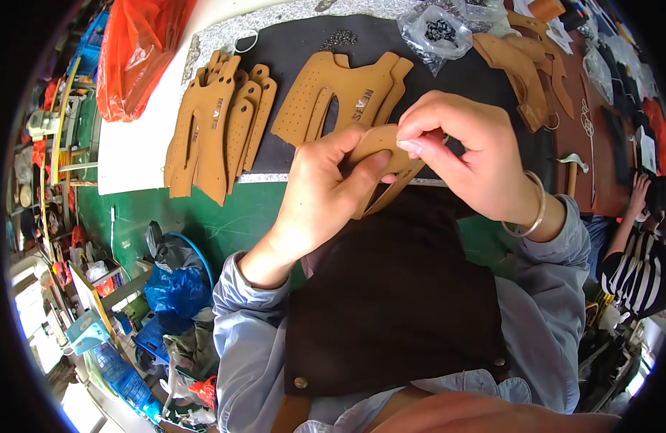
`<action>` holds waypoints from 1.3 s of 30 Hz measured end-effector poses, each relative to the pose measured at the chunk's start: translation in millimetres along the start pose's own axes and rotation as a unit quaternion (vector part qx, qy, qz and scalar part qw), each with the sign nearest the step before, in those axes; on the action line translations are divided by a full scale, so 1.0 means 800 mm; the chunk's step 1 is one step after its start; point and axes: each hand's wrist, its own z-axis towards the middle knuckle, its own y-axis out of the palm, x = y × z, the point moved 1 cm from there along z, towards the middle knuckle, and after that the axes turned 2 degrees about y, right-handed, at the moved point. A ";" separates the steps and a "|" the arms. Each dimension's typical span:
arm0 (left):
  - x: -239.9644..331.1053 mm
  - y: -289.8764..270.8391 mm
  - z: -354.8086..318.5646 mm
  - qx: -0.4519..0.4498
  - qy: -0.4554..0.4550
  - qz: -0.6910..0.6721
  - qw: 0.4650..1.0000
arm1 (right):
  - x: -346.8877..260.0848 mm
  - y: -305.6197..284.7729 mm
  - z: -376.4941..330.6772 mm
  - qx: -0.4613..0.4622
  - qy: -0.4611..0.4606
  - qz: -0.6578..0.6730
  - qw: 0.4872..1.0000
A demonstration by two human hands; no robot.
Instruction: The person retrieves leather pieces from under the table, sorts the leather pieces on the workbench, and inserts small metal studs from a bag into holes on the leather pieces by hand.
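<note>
My left hand (322, 191) grips a tan leather piece (380, 142), its thumb pressed across the face near the rounded upper end. At that end's right edge, my right hand (466, 148) pinches with thumb and forefinger; whatever lies between those fingertips is too small to make out. The lower part of the piece hangs toward the dark apron (398, 289). Just beyond my hands lies a stack of perforated tan leather pieces (300, 94) on a black mat (275, 54). Left of it sits another stack of cut leather pieces (181, 151), some with dark round snaps.
Small dark metal parts (340, 40) lie loose on the mat, beside a clear plastic bag (437, 32) of similar parts. Curved leather pieces (517, 68) and a hammer (573, 169) are at the right. A red bag (142, 58) stands far left. Another person (639, 267) is at far right.
</note>
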 end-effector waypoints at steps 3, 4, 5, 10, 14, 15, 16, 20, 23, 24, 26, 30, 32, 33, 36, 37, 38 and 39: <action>0.000 0.000 -0.001 -0.006 0.024 0.047 0.999 | 0.007 0.005 -0.002 0.004 -0.128 -0.048 0.991; -0.001 0.002 -0.002 -0.003 0.024 0.046 0.999 | 0.007 0.006 -0.003 0.001 -0.128 -0.047 0.991; -0.001 0.003 -0.004 0.000 0.023 0.055 0.998 | 0.006 0.007 -0.005 0.015 -0.124 -0.048 0.991; 0.000 0.005 -0.007 0.003 0.030 0.068 0.997 | 0.011 0.008 -0.006 0.017 -0.111 -0.045 0.993; 0.004 0.006 -0.007 -0.001 0.036 0.134 0.990 | 0.009 0.009 -0.008 0.005 -0.072 -0.049 0.996; 0.004 0.007 -0.008 0.005 0.015 0.139 0.990 | 0.009 0.010 -0.008 0.003 -0.045 -0.025 0.999; 0.003 0.008 -0.009 0.007 0.014 0.140 0.990 | 0.008 0.011 -0.008 0.000 -0.018 -0.001 1.000; 0.002 0.008 -0.011 0.068 0.180 0.239 0.952 | -0.005 0.015 -0.001 -0.013 0.057 0.086 0.995; 0.008 0.006 -0.017 0.051 0.136 0.250 0.957 | -0.005 0.016 -0.004 -0.008 -0.051 -0.060 0.997; 0.012 0.007 -0.018 0.045 0.120 0.231 0.965 | -0.007 0.022 -0.008 0.029 -0.093 -0.111 0.989; 0.029 -0.005 -0.020 0.024 0.053 0.189 0.980 | -0.005 0.022 -0.002 0.026 -0.143 -0.138 0.980; 0.051 -0.070 -0.017 0.117 0.001 0.120 0.986 | -0.011 -0.009 0.034 0.008 -0.107 -0.092 0.990; 0.054 -0.135 0.000 0.131 0.051 0.150 0.979 | 0.010 -0.035 0.050 0.092 -0.062 -0.107 0.988; 0.051 -0.168 0.012 0.142 0.040 0.168 0.975 | 0.018 -0.048 0.059 0.078 -0.015 -0.143 0.986; 0.029 -0.233 0.044 0.182 0.058 0.322 0.927 | 0.050 -0.077 0.076 0.086 0.056 -0.161 0.982; 0.021 -0.226 0.051 0.211 0.152 0.518 0.815 | 0.059 -0.084 0.076 0.085 0.012 -0.266 0.960; 0.015 -0.216 0.057 0.231 0.239 0.680 0.654 | 0.067 -0.089 0.077 0.081 -0.031 -0.369 0.925; 0.019 -0.182 0.069 0.159 0.156 0.591 0.776 | 0.081 -0.096 0.074 0.073 -0.026 -0.397 0.915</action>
